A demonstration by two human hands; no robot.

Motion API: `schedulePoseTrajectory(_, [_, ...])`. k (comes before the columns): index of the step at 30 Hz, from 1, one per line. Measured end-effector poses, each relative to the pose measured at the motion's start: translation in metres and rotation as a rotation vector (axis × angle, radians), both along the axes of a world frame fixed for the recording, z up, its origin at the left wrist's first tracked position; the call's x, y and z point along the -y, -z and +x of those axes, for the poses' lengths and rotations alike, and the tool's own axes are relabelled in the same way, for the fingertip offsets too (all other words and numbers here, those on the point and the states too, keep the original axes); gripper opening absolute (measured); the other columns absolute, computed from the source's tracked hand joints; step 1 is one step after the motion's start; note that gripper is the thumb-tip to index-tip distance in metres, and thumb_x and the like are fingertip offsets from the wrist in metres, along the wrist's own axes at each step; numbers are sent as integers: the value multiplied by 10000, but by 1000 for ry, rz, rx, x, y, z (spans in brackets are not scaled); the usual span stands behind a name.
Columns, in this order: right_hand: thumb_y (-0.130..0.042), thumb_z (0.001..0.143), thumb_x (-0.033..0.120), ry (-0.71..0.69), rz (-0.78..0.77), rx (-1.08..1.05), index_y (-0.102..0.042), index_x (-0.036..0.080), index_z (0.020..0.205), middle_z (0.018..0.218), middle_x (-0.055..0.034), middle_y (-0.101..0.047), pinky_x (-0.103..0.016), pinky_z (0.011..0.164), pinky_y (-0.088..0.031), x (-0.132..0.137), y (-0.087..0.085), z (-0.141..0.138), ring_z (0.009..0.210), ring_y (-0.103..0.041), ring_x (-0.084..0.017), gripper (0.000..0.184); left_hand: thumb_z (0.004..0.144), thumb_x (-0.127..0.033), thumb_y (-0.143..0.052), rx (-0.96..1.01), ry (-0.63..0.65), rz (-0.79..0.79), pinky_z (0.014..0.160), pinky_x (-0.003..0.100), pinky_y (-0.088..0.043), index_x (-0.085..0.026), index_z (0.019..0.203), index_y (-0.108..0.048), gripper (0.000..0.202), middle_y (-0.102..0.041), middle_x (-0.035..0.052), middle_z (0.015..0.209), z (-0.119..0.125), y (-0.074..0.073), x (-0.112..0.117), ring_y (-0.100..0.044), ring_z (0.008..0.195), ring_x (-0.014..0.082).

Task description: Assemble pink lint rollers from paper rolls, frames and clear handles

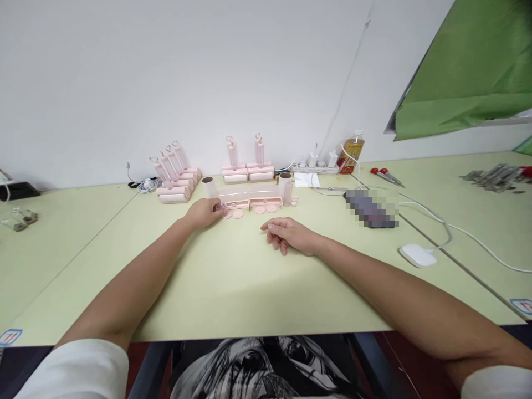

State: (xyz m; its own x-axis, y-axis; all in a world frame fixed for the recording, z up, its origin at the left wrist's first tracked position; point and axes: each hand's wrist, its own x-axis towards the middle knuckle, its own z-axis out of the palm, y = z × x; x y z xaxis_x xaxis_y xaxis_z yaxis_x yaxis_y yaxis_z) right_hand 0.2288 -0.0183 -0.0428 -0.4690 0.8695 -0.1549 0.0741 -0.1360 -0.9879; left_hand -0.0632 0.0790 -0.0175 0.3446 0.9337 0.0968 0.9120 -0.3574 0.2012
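fingers [218, 204] of my left hand [202, 213] are at the left pink housing [238, 205] on the table [233, 288], whether pinching i cannot tell; my right hand [294, 235], fingers loosely spread, is near the pink discs [260, 210].

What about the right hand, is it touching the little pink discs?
No, bare table shows between the right hand's fingertips and the nearest pink discs.

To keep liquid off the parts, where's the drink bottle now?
In the head view, the bottle stands right of centre by the wall, just right of the white power strip.
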Motion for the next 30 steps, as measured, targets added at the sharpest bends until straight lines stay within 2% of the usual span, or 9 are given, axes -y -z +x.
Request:
schedulePoseTrajectory(6, [-618, 872, 410, 4, -6, -8, -633, 159, 1017, 766, -26, -609, -177, 370, -469, 0, -1, 0, 579, -561, -101, 290, 811, -535, -512, -66, -5, 52, 555, 286, -271, -218, 771, -567, 324, -645, 35, 726, 6, -4, 3, -573, 675, 203])
schedulePoseTrajectory(11, [-626, 865, 414, 9, -6, -12, -632, 157, 1014, 759, -27, -607, -173, 365, -471, 0, 0, 0, 571, -560, -101, 297, 856, -503, -477, -153, 145, 113, 556, 291, -269, -217, 814, -571, 304, -665, 41, 769, 26, -6, 14, -596, 707, 209])
schedulePoseTrajectory(15, [-625, 866, 410, 6, -8, -9, -633, 159, 1022, 772, -27, -602, -171, 367, -473, 0, 1, 0, 581, -564, -100, 296, 880, -492, -457, -190, 201, 93, 576, 299, -293, -211, 818, -581, 314, -673, 62, 804, 40, -4, 16, -604, 727, 224])
schedulePoseTrajectory(22, [-641, 854, 421, -8, 10, -6, -635, 160, 1017, 768, -29, -611, -178, 373, -480, -1, 3, 0, 581, -562, -101, 308, 878, -420, -468, -209, 168, 81, 621, 307, -344, -208, 867, -606, 253, -681, 76, 831, 47, 0, 10, -624, 781, 249])
schedulePoseTrajectory(30, [-651, 846, 411, -9, 15, 12, -635, 160, 1016, 768, -27, -611, -176, 373, -478, -1, 3, -1, 581, -564, -99, 304, 884, -423, -421, -182, 174, 153, 612, 318, -375, -183, 878, -620, 312, -640, 96, 931, 48, 0, 12, -615, 762, 230])
